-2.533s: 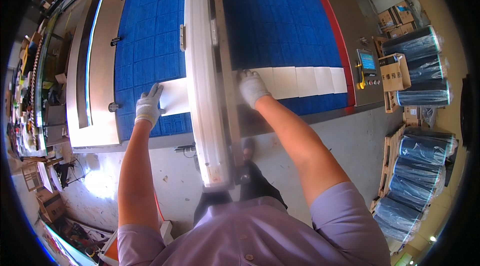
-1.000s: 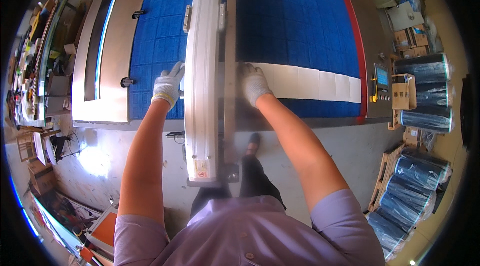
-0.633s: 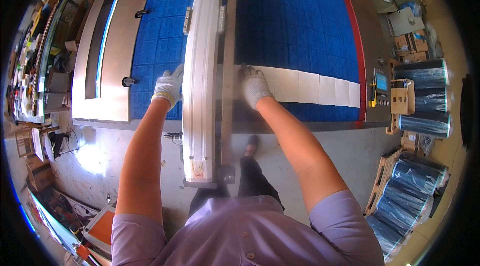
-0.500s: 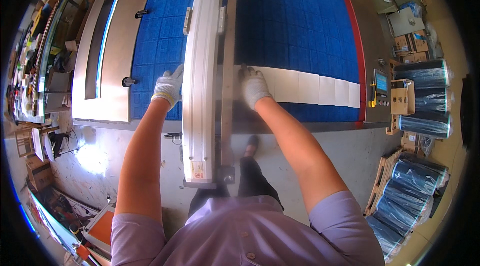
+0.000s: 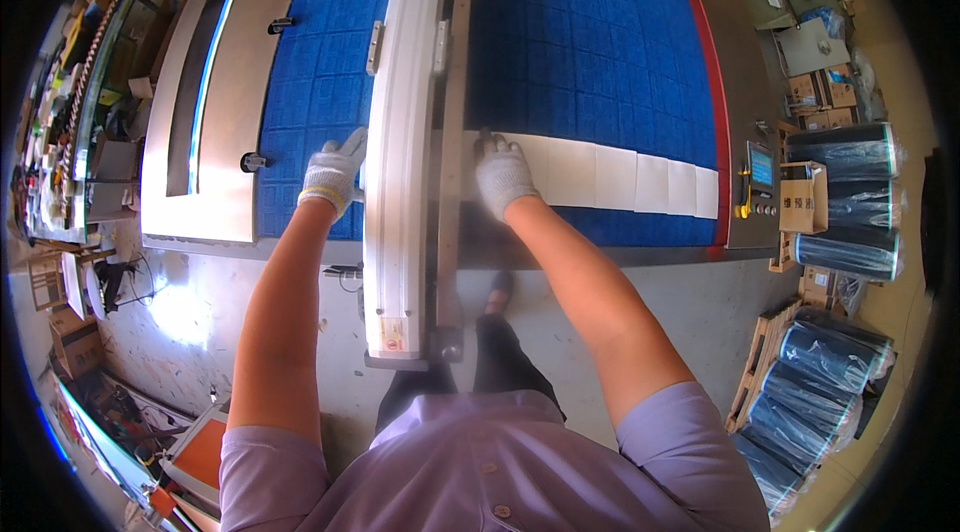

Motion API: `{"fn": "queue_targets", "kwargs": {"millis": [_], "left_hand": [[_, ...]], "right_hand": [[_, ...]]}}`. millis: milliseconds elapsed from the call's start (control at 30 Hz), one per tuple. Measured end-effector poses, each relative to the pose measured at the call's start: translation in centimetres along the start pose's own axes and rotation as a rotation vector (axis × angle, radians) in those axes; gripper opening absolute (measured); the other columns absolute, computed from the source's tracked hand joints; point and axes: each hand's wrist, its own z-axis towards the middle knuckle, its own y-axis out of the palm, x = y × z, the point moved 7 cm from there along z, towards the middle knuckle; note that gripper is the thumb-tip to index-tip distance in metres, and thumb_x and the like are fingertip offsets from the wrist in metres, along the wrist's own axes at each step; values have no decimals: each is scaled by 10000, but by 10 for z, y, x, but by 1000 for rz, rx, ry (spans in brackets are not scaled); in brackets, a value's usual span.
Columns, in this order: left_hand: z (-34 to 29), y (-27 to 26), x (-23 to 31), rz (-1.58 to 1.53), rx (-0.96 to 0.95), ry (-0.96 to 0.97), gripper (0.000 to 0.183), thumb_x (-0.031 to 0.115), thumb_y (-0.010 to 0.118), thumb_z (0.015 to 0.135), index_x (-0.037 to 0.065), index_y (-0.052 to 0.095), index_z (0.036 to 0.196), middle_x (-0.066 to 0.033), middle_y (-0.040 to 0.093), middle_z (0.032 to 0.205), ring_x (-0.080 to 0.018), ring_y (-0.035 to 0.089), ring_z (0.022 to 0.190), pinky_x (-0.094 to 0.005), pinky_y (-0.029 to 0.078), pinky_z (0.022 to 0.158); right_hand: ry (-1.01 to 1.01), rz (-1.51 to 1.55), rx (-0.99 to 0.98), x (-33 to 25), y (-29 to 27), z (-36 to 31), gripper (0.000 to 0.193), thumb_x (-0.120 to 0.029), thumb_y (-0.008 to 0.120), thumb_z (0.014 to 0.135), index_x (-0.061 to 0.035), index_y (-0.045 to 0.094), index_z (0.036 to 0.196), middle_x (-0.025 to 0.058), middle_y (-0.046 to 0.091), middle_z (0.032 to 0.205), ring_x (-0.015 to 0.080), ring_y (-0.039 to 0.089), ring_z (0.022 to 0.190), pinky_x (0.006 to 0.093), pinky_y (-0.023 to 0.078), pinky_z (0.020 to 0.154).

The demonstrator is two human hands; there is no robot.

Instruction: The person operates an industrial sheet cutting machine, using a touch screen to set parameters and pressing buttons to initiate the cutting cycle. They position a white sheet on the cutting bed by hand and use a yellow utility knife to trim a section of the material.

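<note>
Right hand [image 5: 503, 175] rests open on overlapping white sheets [image 5: 613, 177] — apparently steadying them — while left hand [image 5: 333, 170], beside white beam [image 5: 400, 162], shows indeterminable grip.

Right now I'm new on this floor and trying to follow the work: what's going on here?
A person in gloves is working at a blue bed crossed by a white beam. Their right hand lies over a row of overlapping white sheets, just right of the beam. Their left hand is on the other side, close to the beam. Whether either hand grips anything can't be made out.
</note>
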Motion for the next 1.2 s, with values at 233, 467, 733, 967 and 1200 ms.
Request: {"fn": "queue_targets", "kwargs": {"millis": [233,467,733,967,1200], "left_hand": [[-3,1,0,30,98,22,1011,293,875,643,122,347,1487,-33,377,1543,-326,576,1161,-397,517,963],[6,25,-16,32,-6,-83,764,201,753,793,169,396,1467,-47,418,1505,-371,577,1171,-413,515,971],[1,4,-7,-84,158,91,691,17,643,765,150,456,1417,-53,426,1498,-385,589,1103,-430,504,942],[18,57,-20,260,256,269,480,147,605,799,119,602,1279,-65,559,1340,-215,520,1213,-353,456,916],[-15,-5,-68,-619,657,-364,438,132,588,940,59,546,1370,-151,562,1382,-258,541,1268,-367,419,1063]], "right_hand": [[-23,22,-150,1,-13,-2,521,-116,571,842,44,544,1337,218,337,1540,315,404,1355,403,370,1025],[24,47,30,-6,-4,2,430,-126,516,892,22,592,1289,185,365,1535,304,430,1313,414,384,971],[-14,-5,-188,-4,2,0,522,-112,489,897,80,466,1382,225,437,1477,331,472,1274,443,395,972],[105,62,243,-5,15,-8,401,-155,589,826,21,639,1183,222,624,1221,361,607,1073,508,459,908],[258,810,576,160,39,-205,190,-188,717,768,-90,627,902,124,595,908,316,606,889,437,487,778]]}}
